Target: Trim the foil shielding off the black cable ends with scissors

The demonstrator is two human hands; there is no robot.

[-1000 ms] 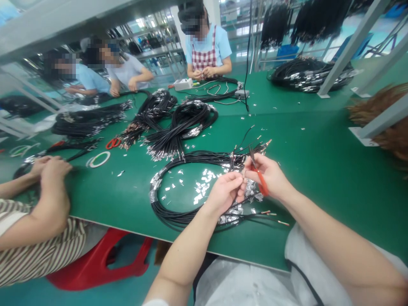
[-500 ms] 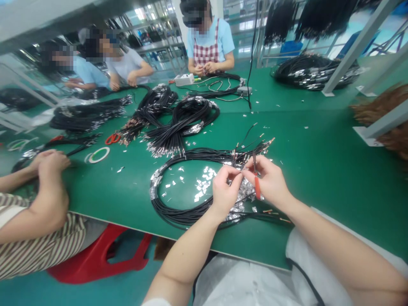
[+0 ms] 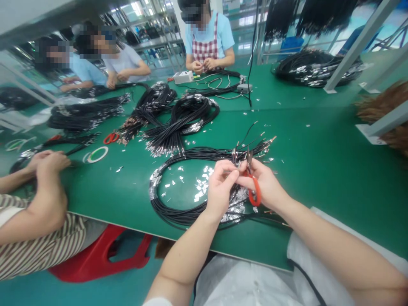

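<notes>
My right hand [image 3: 266, 180] is closed around red-handled scissors [image 3: 255, 193], their dark blades pointing up and away from me. My left hand [image 3: 221, 185] is pinched closed beside it, the fingertips of both hands meeting over a cable end too small to make out clearly. Under and around the hands lies a looped bundle of black cables [image 3: 183, 216], wrapped in silver foil tape at its left bend. Crumpled foil [image 3: 234, 210] lies below my hands. Copper-coloured cable ends [image 3: 269, 142] fan out beyond my right hand.
Foil scraps [image 3: 202, 185] are scattered inside the loop. More cable bundles [image 3: 183, 121], a tape roll [image 3: 97, 154] and another pair of red-handled scissors [image 3: 111, 138] lie further left. A co-worker's hands [image 3: 52, 163] are at the left. A metal post [image 3: 366, 131] stands at the right.
The scissors have turned in my right hand, so their red handle loop now shows more fully. Both hands have shifted slightly left, still fingertip to fingertip.
</notes>
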